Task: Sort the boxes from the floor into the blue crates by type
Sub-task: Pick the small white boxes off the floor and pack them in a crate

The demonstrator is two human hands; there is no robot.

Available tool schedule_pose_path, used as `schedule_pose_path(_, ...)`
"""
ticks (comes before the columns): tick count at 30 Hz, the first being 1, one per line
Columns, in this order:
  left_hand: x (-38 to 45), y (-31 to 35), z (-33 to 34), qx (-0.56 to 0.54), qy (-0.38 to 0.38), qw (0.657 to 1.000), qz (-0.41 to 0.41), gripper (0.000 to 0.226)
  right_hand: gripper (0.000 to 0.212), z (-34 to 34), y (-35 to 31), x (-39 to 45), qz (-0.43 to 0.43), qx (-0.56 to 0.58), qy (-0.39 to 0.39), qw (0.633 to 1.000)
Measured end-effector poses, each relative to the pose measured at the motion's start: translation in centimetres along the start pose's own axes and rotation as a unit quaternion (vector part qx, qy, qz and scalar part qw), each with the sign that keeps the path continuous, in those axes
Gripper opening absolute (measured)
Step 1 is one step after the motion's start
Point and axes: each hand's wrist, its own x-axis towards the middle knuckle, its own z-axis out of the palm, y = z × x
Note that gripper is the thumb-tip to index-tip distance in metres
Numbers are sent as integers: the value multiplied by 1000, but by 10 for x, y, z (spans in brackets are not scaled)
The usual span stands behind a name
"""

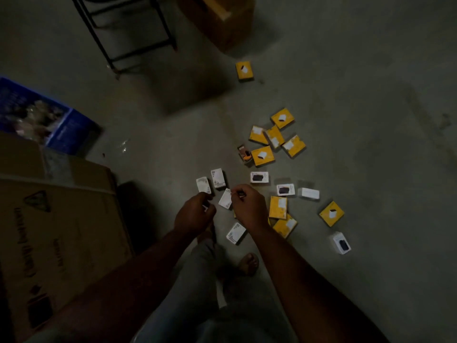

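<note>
Head view, dim light: we see both forearms reaching from the bottom of the frame toward centre. Left hand (195, 214) is curled, fingers bent inward; a sliver of white shows at its fingertips, possibly a box edge, but we cannot tell. Right hand (247, 206) pinches a small white box (225, 199) at its upper corner. Yellow boxes (274, 137) and white boxes (217, 178) lie scattered on the grey floor (371, 95), centre to right. Blue crate (49, 117) sits at the left edge. Cardboard carton (57, 233), lower left, carries print too blurred to read.
</note>
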Motion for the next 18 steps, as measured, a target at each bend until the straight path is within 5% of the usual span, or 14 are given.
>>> schedule_pose_path(9,170,-122,132,-32,65,985,-156,24,13,147,128,175,25,-32,-37,999)
schedule_pose_path(18,310,-262,306,-63,114,975,-181,43,26,308,291,323,85,-73,-80,990)
